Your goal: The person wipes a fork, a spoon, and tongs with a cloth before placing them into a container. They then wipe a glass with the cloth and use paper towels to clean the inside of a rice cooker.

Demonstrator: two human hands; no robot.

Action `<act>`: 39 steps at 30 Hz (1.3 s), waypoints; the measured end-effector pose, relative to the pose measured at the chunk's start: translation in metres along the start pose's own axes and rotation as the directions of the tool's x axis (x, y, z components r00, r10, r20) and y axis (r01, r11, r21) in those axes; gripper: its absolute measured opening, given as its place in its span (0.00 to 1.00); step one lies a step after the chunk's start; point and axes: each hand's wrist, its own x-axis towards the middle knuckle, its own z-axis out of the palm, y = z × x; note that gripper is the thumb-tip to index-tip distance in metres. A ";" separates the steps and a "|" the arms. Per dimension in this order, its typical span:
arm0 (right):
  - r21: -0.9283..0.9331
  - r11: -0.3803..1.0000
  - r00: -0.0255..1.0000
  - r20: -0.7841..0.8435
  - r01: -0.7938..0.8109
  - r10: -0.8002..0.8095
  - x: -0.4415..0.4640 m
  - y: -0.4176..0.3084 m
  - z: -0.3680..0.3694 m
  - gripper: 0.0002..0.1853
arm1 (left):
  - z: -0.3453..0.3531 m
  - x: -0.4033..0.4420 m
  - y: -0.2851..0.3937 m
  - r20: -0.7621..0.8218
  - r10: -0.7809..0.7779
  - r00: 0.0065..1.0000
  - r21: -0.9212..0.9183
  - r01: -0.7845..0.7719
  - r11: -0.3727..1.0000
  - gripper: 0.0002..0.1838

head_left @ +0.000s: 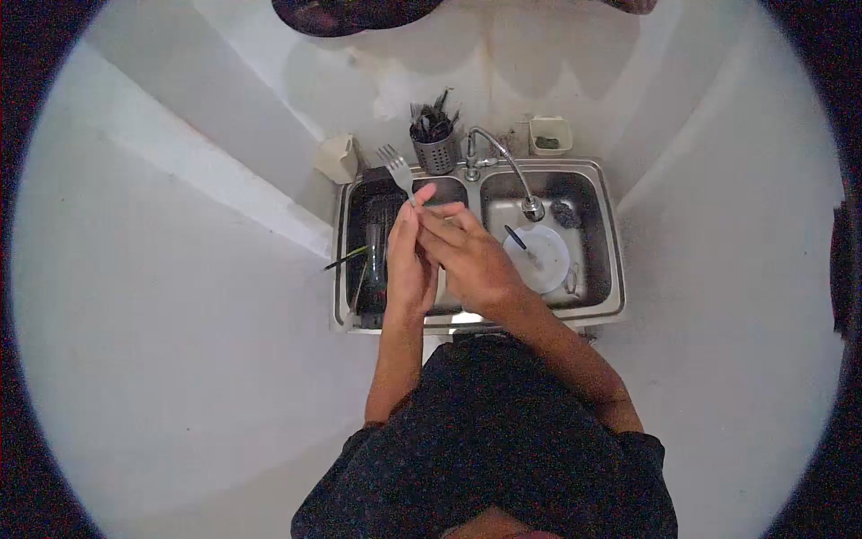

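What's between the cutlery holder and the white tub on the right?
The tap: in the head view it stands between cutlery holder and tub, spout arching over the right basin.

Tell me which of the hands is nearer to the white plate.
The right. In this view, the right hand is just left of the white plate; the left hand is farther left, beyond the right one.

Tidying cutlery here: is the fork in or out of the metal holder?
Out: the fork rises from between the left hand and right hand, apart from the holder.
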 end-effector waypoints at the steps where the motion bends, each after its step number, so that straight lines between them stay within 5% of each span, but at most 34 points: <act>1: -0.009 1.000 1.000 -0.002 0.018 -0.018 0.001 0.002 -0.002 0.30 | 0.001 0.000 -0.002 -0.024 0.004 1.000 0.042 -0.003 0.999 0.30; 6: -0.086 0.995 0.999 0.028 -0.043 0.046 0.000 -0.001 -0.016 0.28 | 0.002 -0.006 -0.004 -0.104 -0.040 0.994 0.162 0.056 0.985 0.28; 14: -0.085 0.995 0.995 -0.090 -0.047 0.039 0.000 0.007 -0.021 0.25 | 0.008 -0.019 0.003 -0.125 -0.194 0.973 0.045 0.201 0.979 0.17; 20: -0.222 0.975 0.990 -0.140 0.000 -0.032 0.018 0.005 -0.040 0.24 | 0.010 -0.026 0.013 -0.109 -0.254 0.961 0.255 0.274 0.927 0.19; 26: -0.167 0.968 0.981 -0.002 0.189 -0.192 0.006 0.012 -0.018 0.28 | 0.006 -0.025 0.006 -0.121 -0.161 0.979 0.220 0.185 0.958 0.18; 32: -0.169 0.972 0.976 -0.116 0.164 -0.185 0.033 0.021 -0.034 0.26 | 0.008 -0.023 0.010 -0.110 -0.180 0.977 0.289 0.205 0.935 0.18; 36: -0.035 0.987 0.986 0.057 0.159 -0.157 0.013 0.015 -0.021 0.26 | 0.000 -0.022 0.008 -0.108 -0.184 0.977 0.248 0.205 0.947 0.19; 39: -0.037 0.969 0.968 -0.040 0.246 -0.247 0.023 0.029 -0.028 0.26 | 0.005 -0.019 0.013 -0.110 -0.181 0.977 0.275 0.205 0.939 0.19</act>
